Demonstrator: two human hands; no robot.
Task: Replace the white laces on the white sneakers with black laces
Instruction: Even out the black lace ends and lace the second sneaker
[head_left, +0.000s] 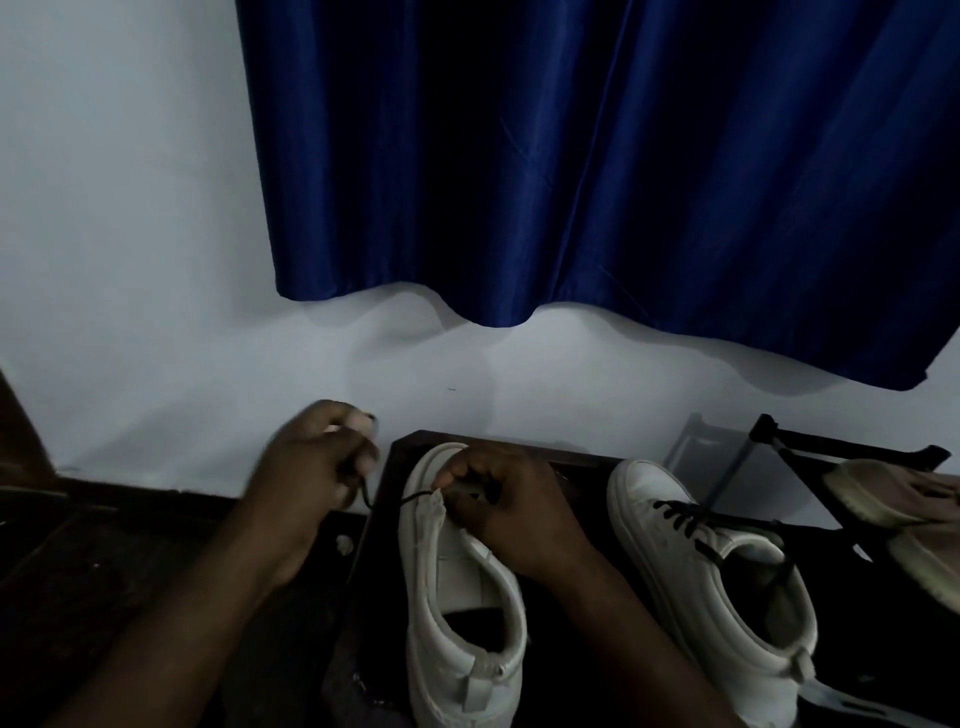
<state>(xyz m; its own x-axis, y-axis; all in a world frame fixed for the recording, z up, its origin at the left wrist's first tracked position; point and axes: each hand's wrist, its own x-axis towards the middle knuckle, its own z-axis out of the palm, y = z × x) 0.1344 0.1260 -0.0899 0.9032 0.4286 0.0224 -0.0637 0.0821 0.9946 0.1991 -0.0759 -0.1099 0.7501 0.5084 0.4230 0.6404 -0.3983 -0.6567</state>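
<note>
Lace (413, 497) at the unlaced sneaker (457, 597)

The left hand (317, 467), fingers curled, pinches the black lace, which runs from this sneaker's front eyelet. The right hand (498, 512) grips the sneaker's eyelet edge. The sneaker stands on a dark table (387, 483). A second sneaker (727, 571), laced black, stands just to the right.
</note>
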